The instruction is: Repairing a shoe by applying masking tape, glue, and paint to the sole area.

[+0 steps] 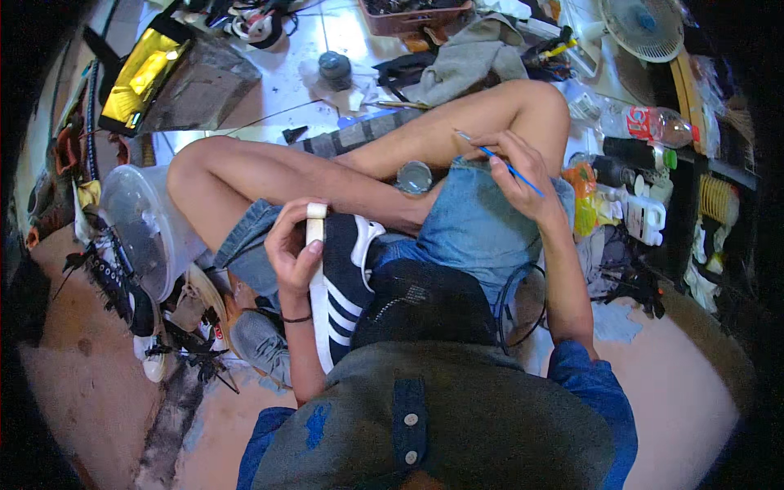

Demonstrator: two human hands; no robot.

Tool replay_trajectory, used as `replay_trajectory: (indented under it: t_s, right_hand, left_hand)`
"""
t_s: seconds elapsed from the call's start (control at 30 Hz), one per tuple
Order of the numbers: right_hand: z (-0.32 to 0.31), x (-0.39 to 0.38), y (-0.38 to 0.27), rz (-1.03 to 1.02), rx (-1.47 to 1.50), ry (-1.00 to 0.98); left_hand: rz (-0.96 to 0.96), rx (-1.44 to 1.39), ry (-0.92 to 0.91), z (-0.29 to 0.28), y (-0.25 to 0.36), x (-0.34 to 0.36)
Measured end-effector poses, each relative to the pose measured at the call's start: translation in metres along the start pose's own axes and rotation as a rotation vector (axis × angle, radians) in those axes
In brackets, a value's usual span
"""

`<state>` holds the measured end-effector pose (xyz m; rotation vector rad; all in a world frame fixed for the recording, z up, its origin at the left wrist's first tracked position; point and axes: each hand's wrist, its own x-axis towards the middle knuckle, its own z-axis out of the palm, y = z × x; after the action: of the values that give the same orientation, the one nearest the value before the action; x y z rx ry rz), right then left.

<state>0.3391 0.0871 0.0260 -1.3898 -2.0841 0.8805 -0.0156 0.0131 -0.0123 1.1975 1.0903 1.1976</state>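
The left hand (292,253) wraps around the edge of a black shoe (345,282) with white stripes, which lies over the person's lap. The thumb presses flat on the pale sole edge along the shoe's left side, and the other fingers curl near its far end. A pale band shows by these fingertips; I cannot tell whether it belongs to the finger or the shoe.

To the right of the shoe and farther out, the right hand (523,175) pinches a slim blue-handled brush (513,170) between thumb and bent fingers, its tip pointing away to the left, well apart from the shoe. A small glass jar (414,177) sits beyond the shoe, to its right, between the legs.

Just left of the shoe is a grey shoe (261,339), and farther left a clear plastic tub (151,237). Beyond the shoe, past the legs, pale floor tiles (278,86) carry a dark little pot (334,69) and a grey cloth (465,69). Far to the shoe's right stand a white jug (645,219), a red-labelled bottle (649,122) and, beyond them, a fan (645,24).
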Motion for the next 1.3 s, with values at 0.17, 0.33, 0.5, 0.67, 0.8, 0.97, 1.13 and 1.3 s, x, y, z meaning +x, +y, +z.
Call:
replay_trajectory:
  t_s: [0.17,0.33,0.5,0.67,0.8,0.97,1.13,1.3]
  right_hand:
    - [0.003,0.000,0.020,0.042,-0.124,-0.080]
    - [0.013,0.012,0.021,0.069,-0.121,0.020]
    - [0.018,0.025,0.027,-0.044,-0.290,-0.025]
    - [0.018,0.032,0.023,0.037,-0.351,-0.103]
    - [0.018,0.027,0.032,0.245,0.327,-0.021]
    - [0.019,0.023,-0.013,0.302,0.982,0.133]
    - [0.020,0.023,-0.033,0.258,1.056,0.223]
    - [0.023,0.024,-0.041,0.270,1.039,0.234]
  left_hand:
    - [-0.001,0.016,0.008,0.000,0.002,0.003]
    - [-0.002,0.003,-0.004,0.001,-0.003,0.004]
    - [-0.006,-0.023,-0.005,0.000,-0.003,0.003]
    - [-0.015,-0.026,0.000,0.000,-0.001,0.002]
    - [-0.017,-0.029,0.005,0.000,-0.001,0.001]
    - [-0.015,0.005,0.002,-0.002,-0.003,0.000]
    - [0.005,-0.008,-0.006,0.000,-0.003,0.003]
    - [0.019,-0.003,0.010,0.000,-0.002,0.001]
